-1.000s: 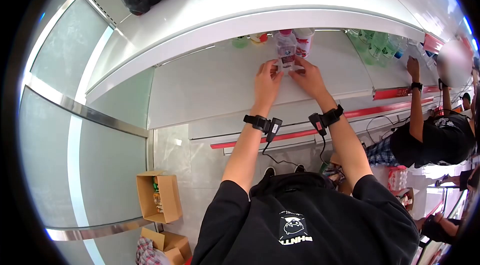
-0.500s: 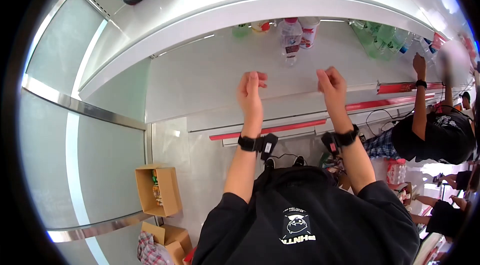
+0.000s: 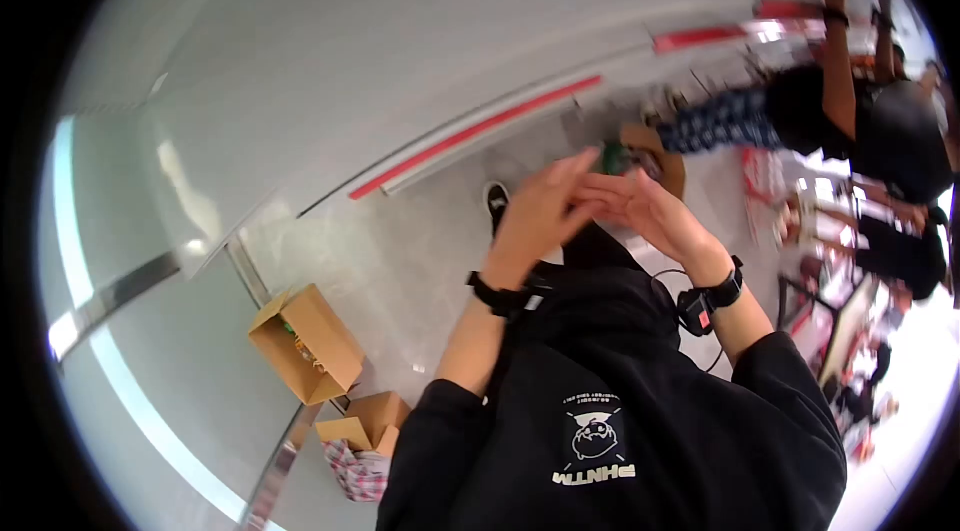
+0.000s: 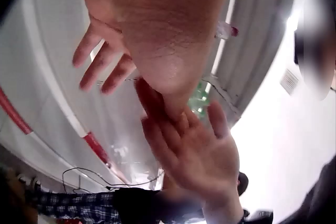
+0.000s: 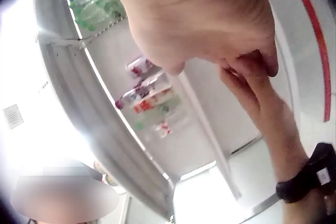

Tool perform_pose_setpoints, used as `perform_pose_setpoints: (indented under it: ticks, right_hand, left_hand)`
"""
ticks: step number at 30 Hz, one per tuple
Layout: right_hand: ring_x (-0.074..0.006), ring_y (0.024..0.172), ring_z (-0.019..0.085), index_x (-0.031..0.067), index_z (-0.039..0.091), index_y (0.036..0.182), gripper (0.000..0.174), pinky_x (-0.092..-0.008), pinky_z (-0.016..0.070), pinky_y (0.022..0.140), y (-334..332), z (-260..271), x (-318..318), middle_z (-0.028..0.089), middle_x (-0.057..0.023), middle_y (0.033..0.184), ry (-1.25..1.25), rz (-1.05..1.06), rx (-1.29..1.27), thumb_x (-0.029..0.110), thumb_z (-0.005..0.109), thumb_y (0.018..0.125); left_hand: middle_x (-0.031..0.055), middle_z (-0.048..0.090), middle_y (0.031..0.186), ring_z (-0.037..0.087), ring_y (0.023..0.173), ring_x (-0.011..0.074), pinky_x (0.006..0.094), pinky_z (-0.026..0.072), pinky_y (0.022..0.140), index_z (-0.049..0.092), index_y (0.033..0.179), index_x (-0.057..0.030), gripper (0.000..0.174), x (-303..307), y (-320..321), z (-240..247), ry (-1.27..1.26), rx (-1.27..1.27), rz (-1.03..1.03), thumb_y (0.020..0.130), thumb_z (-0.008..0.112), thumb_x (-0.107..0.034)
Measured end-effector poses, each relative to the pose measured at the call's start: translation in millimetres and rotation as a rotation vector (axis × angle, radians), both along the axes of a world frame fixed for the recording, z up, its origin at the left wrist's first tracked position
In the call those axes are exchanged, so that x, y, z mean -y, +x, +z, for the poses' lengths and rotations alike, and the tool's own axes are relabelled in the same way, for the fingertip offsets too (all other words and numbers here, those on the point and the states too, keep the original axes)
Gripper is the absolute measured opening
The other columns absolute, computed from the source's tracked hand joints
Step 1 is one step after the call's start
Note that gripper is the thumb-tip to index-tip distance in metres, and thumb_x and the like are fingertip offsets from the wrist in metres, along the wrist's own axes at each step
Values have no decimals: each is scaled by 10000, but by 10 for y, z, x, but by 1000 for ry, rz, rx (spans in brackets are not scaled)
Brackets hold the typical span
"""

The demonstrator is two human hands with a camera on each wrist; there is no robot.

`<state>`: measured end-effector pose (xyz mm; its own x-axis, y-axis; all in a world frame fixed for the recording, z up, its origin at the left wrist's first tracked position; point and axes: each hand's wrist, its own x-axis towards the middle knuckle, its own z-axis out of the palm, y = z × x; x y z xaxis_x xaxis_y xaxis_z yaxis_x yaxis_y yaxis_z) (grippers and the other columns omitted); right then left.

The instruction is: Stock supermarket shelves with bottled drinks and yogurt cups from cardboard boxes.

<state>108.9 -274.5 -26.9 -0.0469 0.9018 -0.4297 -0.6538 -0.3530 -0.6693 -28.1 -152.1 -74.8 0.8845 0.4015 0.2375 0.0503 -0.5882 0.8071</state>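
From the head view, the left hand (image 3: 545, 216) and the right hand (image 3: 660, 216) are overlapping in front of the body, well out from the shelf (image 3: 420, 41). Blur is softening the left fingers, but neither palm is showing anything held; the grip is looking released. The step seems to be one hand working against the other, so a loose touch is probably serving best, with both wristbands being kept from knocking.

Over to the left wrist: the left fingers are spreading apart, the right palm is facing the camera, and the right fingers are lying against the base of the left thumb. Whether they are pressing there, one cannot tell.

On the right wrist, the hands are crossing, the fingertips partly hiding. Beyond them the clear bottle (image 5: 149, 88) is sitting on the shelf among other goods, apart from both hands; clean, unhurried contact is likely suiting any later handling.
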Motion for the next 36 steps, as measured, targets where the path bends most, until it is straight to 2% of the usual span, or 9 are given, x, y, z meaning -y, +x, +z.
perform_pose_setpoints:
  ticks: [5, 9, 13, 15, 18, 20, 24, 29, 36]
  right_hand:
    - [-230, 1164, 599, -40, 551, 1297, 523, -347, 425, 1017, -7, -736, 1026, 632, -149, 1256, -206, -171, 223, 388, 387, 1046]
    - [-207, 1004, 653, 14, 596, 1231, 422, -334, 480, 894, -73, -1858, 2347, 681, -89, 1108, -715, -484, 488, 347, 449, 1018]
    - [-257, 820, 690, -48, 681, 972, 450, -371, 535, 751, -460, -3298, 4312, 703, -151, 807, -1141, 27, 915, 382, 558, 923]
    - [-327, 827, 685, -47, 687, 838, 451, -417, 530, 768, -514, -3646, 4737, 683, -203, 762, -1285, 697, 594, 385, 570, 898]
    - [-363, 798, 689, 10, 694, 861, 351, -427, 538, 754, -479, -4127, 4689, 698, -208, 821, -911, 719, 803, 339, 575, 881]
    - [-380, 837, 679, 31, 679, 984, 333, -434, 532, 776, -370, -4360, 4210, 702, -199, 832, -922, 81, 763, 328, 567, 883]
    - [-411, 969, 644, 9, 610, 1111, 403, -486, 512, 823, 64, -5606, 3395, 674, -242, 1017, -630, 195, 1112, 348, 570, 896]
    - [-437, 1065, 594, 26, 357, 1369, 674, -505, 507, 886, 548, -6544, 2490, 484, -278, 1315, -923, 172, 1421, 407, 611, 874]
    - [-425, 825, 672, 39, 707, 814, 301, -516, 546, 717, 556, -7251, 2431, 684, -227, 834, -1086, 147, 1701, 299, 580, 897]
  left_hand:
    - [95, 709, 971, 662, 947, 203, 318, 506, 856, 601, 1244, -38, 319, 165, -775, -1611, -584, -337, 41, 978, 568, -211]
    - [84, 654, 913, 611, 788, 163, 266, 509, 723, 587, 1160, -34, 306, 580, -2178, -3309, -1144, -441, 646, 985, 559, -284]
    - [168, 674, 1014, 676, 810, 282, 360, 528, 603, 494, 1236, -51, 449, 968, -3678, -3578, -1502, -1068, 1029, 962, 482, -405]
    - [149, 678, 1024, 675, 816, 262, 359, 527, 649, 506, 1228, -45, 451, 1083, -3708, -3198, -1322, -1156, 964, 961, 479, -408]
    - [108, 678, 970, 668, 795, 201, 311, 507, 645, 566, 1159, -59, 400, 1301, -3445, -3068, -1162, -1044, 987, 957, 496, -397]
    - [104, 676, 953, 660, 779, 188, 298, 501, 637, 579, 1137, -62, 372, 1473, -3097, -3161, -1141, -966, 965, 963, 494, -380]
    - [83, 676, 914, 632, 730, 145, 258, 480, 623, 608, 1109, -67, 302, 1903, -2009, -3683, -1112, -683, 810, 994, 473, -312]
    - [71, 656, 965, 600, 783, 128, 252, 467, 690, 593, 1146, -19, 285, 2489, -1008, -4321, -1217, -702, 419, 993, 466, -224]
    - [51, 681, 952, 594, 790, 90, 226, 450, 693, 607, 1157, -28, 300, 3248, -1601, -4426, -1431, -609, 455, 1027, 494, -274]
